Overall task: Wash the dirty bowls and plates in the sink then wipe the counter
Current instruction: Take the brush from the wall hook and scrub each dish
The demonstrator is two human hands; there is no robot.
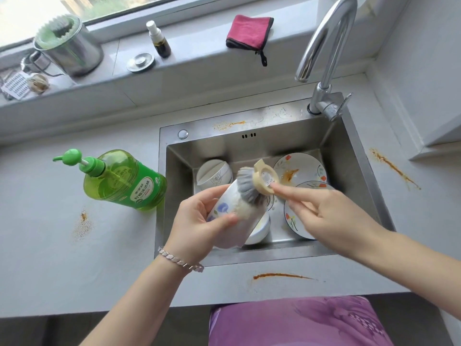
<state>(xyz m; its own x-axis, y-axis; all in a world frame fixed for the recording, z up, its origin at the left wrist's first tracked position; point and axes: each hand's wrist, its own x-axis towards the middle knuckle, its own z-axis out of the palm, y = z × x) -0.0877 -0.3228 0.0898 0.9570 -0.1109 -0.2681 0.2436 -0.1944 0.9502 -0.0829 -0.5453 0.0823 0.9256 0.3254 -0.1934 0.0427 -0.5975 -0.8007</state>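
Note:
My left hand (199, 218) grips a white bowl with a blue flower (233, 221), tilted on its side above the steel sink (354, 156). My right hand (321, 213) holds a dish brush (257, 181) with a beige ring handle and grey bristles pressed against the bowl. In the sink lie an upturned white bowl (214, 173), a second white bowl (259, 231) under the held one, a flowered plate with orange stains (301, 168), and another flowered plate (294, 221) partly hidden by my right hand.
A green dish soap pump bottle (124, 181) stands left of the sink. Orange stains mark the counter (282, 276) (394, 168) (83, 223). A pink cloth (248, 31), small spray bottle (159, 41), sink plug (140, 62) and metal pot (69, 46) rest on the sill. The faucet (326, 46) arches at the back right.

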